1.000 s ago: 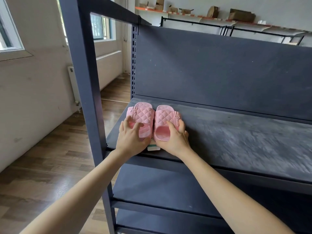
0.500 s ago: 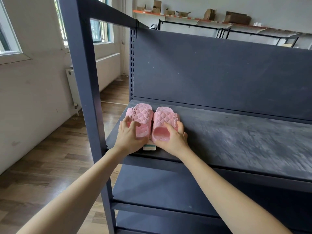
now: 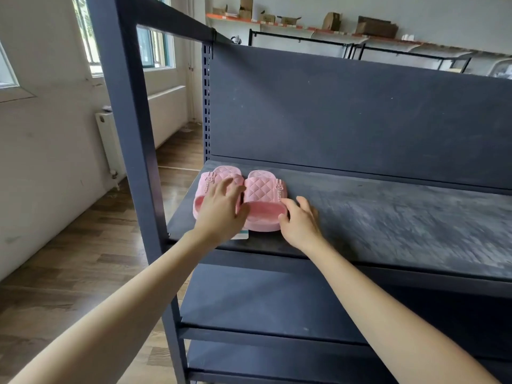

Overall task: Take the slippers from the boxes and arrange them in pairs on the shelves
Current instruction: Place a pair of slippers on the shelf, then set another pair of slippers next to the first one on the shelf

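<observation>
Two pink quilted slippers stand side by side, toes to the back, at the left end of the dark upper shelf (image 3: pixel 388 217). My left hand (image 3: pixel 221 209) lies flat on the left slipper (image 3: pixel 212 176), its spread fingers covering most of the strap and heel. My right hand (image 3: pixel 300 221) rests on the shelf just right of the right slipper (image 3: pixel 261 200), fingers relaxed, with the thumb and forefinger touching the slipper's right edge. A white-and-teal tag (image 3: pixel 240 234) pokes out from between the heels.
The rack's thick front post (image 3: pixel 130 134) stands just left of the slippers. A lower shelf (image 3: pixel 263 300) lies below. The rack's back panel (image 3: pixel 346 115) closes the rear. Wooden floor (image 3: pixel 69 259) and a radiator (image 3: pixel 106 139) are to the left.
My right hand has come off the right slipper's heel and now sits beside its right edge. My left hand has slid further up over the left slipper with its fingers spread.
</observation>
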